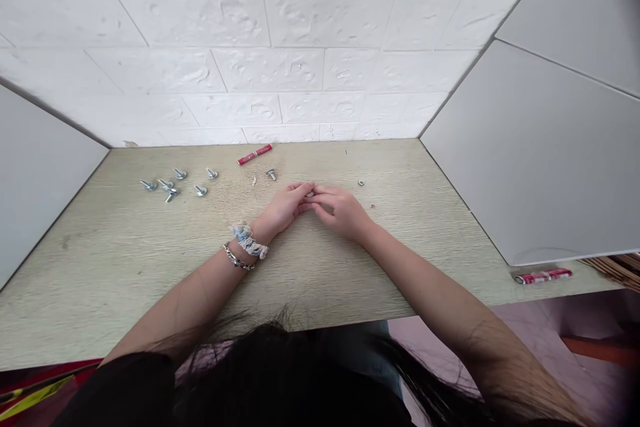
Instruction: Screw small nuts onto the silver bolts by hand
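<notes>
Over the middle of the table, my left hand [287, 205] and my right hand [343, 211] meet at the fingertips. Both are closed on a small silvery metal piece [310, 194]; the fingers hide most of it, so its exact kind does not show. A bolt [271, 174] lies just beyond my left hand. To the right, past my right hand, is a small metal nut [361, 183]. Several bolts with washer-like rings, among them one bolt [200, 190] nearest my left arm, lie scattered at the left.
A red cylinder with a silver middle [255, 154] lies near the white brick-patterned wall [295, 70]. A similar red piece [543, 276] rests by the right edge. Grey-white panels [565, 147] bound the wooden table [320, 280] on both sides. Tiny scraps lie about.
</notes>
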Available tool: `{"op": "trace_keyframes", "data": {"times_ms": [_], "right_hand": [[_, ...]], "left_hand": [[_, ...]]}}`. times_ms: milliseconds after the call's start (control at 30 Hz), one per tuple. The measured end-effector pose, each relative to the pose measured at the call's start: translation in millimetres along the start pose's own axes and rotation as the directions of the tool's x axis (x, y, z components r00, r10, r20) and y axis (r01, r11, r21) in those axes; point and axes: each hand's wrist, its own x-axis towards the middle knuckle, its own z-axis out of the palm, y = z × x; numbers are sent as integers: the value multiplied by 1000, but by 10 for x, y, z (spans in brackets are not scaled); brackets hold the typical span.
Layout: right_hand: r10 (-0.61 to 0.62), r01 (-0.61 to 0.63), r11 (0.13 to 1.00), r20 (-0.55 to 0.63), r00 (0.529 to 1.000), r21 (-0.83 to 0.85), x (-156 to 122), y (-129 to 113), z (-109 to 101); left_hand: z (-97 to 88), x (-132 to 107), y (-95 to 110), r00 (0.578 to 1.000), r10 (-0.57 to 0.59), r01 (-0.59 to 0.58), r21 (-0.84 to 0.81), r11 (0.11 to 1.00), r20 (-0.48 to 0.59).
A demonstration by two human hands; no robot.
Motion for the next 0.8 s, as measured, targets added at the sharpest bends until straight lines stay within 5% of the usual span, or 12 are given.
{"op": "trace_keyframes", "data": {"times_ms": [100,200,300,400,600,800], "right_hand": [[-17,17,995,-1,1000,-102,26,8,-109],[160,-181,960,-114,981,-213,56,121,-274],[401,-432,832,-160,902,-348,46,324,-431],[511,-516,742,-135,849,-428,12,493,-520],[490,-454,769,-41,871,-450,33,394,-454],[267,-197,915,161,950,-353,56,215,-257]], "left_hand": [[1,-8,-8,1000,-21,21,59,998,-4],[11,-13,-7,997,-43,49,99,994,-65],[25,-21,5,996,-40,50,134,990,-75],[28,-21,14,998,-48,55,155,986,-51],[23,-8,4,999,-29,31,146,989,-16],[47,26,-6,1000,-10,5,200,980,20]]}}
